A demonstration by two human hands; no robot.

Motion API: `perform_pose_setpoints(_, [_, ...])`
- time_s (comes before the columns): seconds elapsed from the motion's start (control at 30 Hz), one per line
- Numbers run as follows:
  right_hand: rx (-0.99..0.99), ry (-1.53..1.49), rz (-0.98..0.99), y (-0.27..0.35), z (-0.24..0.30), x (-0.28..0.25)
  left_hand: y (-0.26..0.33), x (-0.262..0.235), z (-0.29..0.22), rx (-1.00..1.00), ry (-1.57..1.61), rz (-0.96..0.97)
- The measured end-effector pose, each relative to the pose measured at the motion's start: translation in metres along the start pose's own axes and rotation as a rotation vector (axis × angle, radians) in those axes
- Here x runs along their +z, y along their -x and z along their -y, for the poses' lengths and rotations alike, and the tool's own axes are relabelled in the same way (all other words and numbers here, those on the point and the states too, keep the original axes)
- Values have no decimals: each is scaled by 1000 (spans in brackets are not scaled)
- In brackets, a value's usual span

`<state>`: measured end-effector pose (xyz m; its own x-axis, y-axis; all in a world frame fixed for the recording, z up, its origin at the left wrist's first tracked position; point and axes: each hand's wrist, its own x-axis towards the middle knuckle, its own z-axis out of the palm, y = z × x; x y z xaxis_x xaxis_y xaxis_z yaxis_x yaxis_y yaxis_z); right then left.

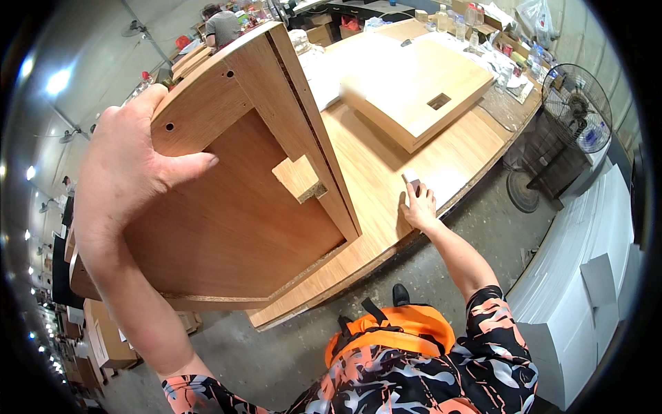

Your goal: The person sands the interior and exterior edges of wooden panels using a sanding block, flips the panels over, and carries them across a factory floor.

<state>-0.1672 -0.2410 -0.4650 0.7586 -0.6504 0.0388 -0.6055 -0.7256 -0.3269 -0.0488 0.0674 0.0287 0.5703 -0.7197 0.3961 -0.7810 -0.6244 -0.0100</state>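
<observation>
My left hand (127, 162) grips the edge of a large framed wooden panel (258, 79), with the thumb on its recessed side and the fingers hidden behind. The panel is tilted up at the left, its lower edge by the workbench (372, 200). Two dark holes show in its frame, and a small wood block (295, 178) sits at the frame's inner edge. On the right, my right hand (419, 209) is closed around a small dark-and-whitish block (412, 181) at the bench top. Beyond it lies a second thick wooden panel (427, 76) with a rectangular cut-out.
Bottles, bags and other clutter (476, 27) crowd the back of the bench. A black standing fan (576, 103) is at the right, above stacked white sheets (586, 276). An orange bag (393, 328) hangs at my waist. Far off, another person (222, 26) is visible.
</observation>
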Motion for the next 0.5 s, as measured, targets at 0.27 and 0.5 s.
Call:
perform_pose_setpoints(0.27, [122,15,16,-6,-5,9,-8,-1,1,-70,-82,53])
perform_pose_setpoints(0.5, [-372,-395,-241,47,9,-35,-8,6,10,5,-160,-25])
